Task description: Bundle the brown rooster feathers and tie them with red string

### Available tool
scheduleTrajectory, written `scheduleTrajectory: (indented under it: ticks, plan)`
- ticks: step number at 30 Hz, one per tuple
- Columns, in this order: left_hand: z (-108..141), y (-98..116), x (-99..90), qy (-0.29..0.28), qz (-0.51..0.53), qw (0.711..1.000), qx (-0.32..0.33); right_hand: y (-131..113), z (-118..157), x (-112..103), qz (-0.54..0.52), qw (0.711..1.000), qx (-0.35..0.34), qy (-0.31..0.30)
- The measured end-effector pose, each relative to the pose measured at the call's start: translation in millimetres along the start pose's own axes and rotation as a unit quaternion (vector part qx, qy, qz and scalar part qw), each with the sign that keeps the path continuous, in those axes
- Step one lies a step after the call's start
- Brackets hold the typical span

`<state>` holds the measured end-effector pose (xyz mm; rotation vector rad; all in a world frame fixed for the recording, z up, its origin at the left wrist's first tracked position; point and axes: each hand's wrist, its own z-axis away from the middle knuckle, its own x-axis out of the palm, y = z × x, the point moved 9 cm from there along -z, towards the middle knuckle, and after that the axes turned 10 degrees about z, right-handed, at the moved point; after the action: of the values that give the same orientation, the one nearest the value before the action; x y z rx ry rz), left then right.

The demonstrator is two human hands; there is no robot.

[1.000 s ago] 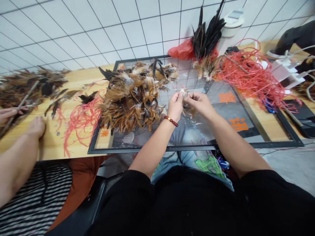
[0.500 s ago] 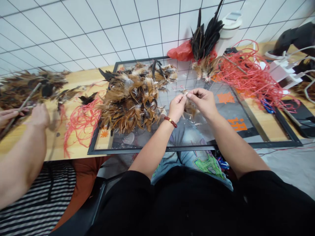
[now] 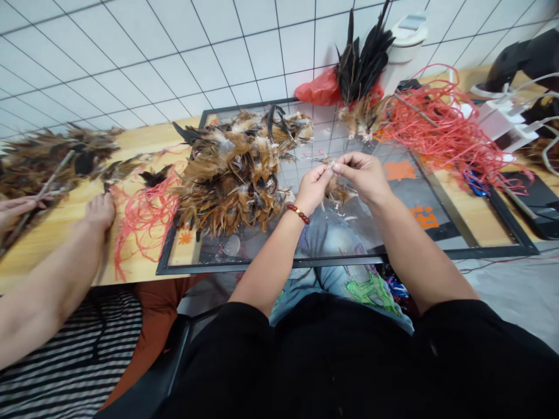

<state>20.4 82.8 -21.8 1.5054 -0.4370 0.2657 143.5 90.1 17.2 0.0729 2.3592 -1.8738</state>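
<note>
My left hand [image 3: 312, 187], a beaded bracelet at its wrist, is closed in a pinch over the glass panel. My right hand [image 3: 361, 176] meets it, thumb and fingertips pressed together at the same spot. Between and below the fingertips shows a small bunch of brown feathers [image 3: 339, 192], its pale end at the pinch. The fingers partly hide what each one grips. Left of my hands lies a large pile of brown feathers [image 3: 238, 180] on the black-framed glass panel [image 3: 271, 266].
A co-worker's hand [image 3: 101, 210] reaches beside red strips [image 3: 146, 209]; their other hand holds a stick [image 3: 52, 174]. Black feathers [image 3: 362, 67] stand behind by a red bag [image 3: 318, 87]. Tangled red strips [image 3: 445, 131], a white charger [image 3: 509, 125] and a phone [image 3: 539, 206] lie rightward.
The co-worker's near hand has moved right along the table toward the red strips. My two hands stay pinched together at nearly the same place, with only small finger shifts.
</note>
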Motion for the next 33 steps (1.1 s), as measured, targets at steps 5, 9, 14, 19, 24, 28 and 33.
scheduleTrajectory:
  ticks: [5,9,14,19,24,28,33]
  plan:
    - [9,3,16.2,-0.046,0.04,0.997,-0.053,1,1,1,-0.02,1.0,0.009,-0.019]
    - [15,2,22.0,-0.061,0.071,0.991,-0.092,2,3,8,-0.03,0.997,0.019,-0.073]
    - [14,-1,19.6,-0.065,0.073,0.99,-0.106,-7,1,-1,0.016,0.999,-0.034,-0.036]
    - [11,-2,15.7,-0.059,0.042,0.995,-0.074,-6,0,-3,0.066,0.996,-0.06,-0.009]
    - [5,4,-0.5,0.017,0.05,0.998,-0.034,-13,-1,-20,0.159,0.984,-0.083,0.009]
    - [2,9,-19.0,0.097,0.091,0.991,-0.024,-15,4,-18,0.259,0.949,-0.108,-0.145]
    - [0,4,-28.2,0.13,0.123,0.983,-0.037,0,16,-5,0.304,0.909,-0.109,-0.263]
